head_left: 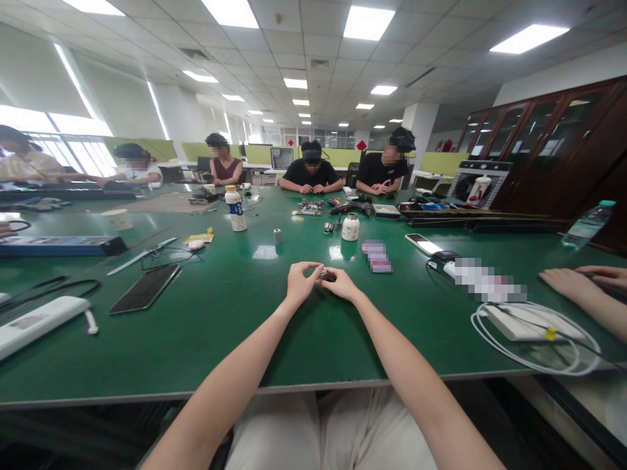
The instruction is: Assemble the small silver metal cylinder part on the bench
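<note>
— What do the fingers have?

— A small thing (324, 273), partly shiny, pinched between the fingertips of the left hand (301, 285) and the right hand (341, 285). Both grips are narrow, closed in on it over the green table (235, 339). I can't tell whether it touches the surface.

— And around them?

— The purple pack (377, 256) lies nearest, just beyond the right hand. Straight ahead are some small metal parts (328, 228) and a squat white bottle (351, 228); a metal cylinder (277, 235) stands off to the left of those. A taller bottle (236, 210) stands farther back. Out left lies a dark phone (145, 288), and to the right a white phone (423, 244) and a pale box (531, 321) with white cable looped around it.

— How are the arms set?

— Both forearms slant in from below, over the table's near edge, and converge. The hands meet with the backs partly up and the fingers bent inward.

— Anything hard to make out?

— The fingers cover most of the small thing, so its shape is unclear. The pack is pixelated. At the far right, a co-worker's hand (568, 284) shows, the arm cut off by the frame.
</note>
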`<state>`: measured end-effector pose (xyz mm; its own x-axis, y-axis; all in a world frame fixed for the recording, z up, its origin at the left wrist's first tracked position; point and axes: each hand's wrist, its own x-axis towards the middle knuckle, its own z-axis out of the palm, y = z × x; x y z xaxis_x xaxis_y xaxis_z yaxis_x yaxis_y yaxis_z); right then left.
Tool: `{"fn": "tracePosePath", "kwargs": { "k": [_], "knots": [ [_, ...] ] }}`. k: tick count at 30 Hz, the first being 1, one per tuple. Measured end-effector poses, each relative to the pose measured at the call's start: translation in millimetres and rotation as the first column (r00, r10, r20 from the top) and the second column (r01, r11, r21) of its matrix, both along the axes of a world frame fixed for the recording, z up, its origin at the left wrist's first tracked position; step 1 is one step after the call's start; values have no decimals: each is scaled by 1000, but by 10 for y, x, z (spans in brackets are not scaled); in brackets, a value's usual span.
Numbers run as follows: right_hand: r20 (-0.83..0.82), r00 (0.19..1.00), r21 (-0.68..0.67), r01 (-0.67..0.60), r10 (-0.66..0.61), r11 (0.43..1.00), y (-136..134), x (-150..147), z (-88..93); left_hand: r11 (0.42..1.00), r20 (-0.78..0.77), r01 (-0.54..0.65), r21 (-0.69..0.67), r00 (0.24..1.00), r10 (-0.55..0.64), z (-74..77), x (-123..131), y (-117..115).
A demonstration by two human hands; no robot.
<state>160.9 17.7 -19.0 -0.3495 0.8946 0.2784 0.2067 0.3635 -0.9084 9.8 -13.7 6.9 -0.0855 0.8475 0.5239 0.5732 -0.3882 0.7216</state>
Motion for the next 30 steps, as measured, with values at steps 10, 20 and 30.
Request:
{"fn": "tracePosePath", "kwargs": {
  "k": [10, 20, 30],
  "knots": [
    [52, 994, 49, 91, -93, 995, -87, -10, 24, 946, -159, -270, -177, 957, 243, -2, -104, -61],
    [358, 891, 415, 115, -278, 903, -63, 79, 92, 963, -415, -138, -230, 909, 31, -39, -299, 164],
    [443, 825, 594, 23, -351, 804, 145, 13, 12, 980, -378, 37, -194, 919, -109, -140, -316, 489]
  ]
}}
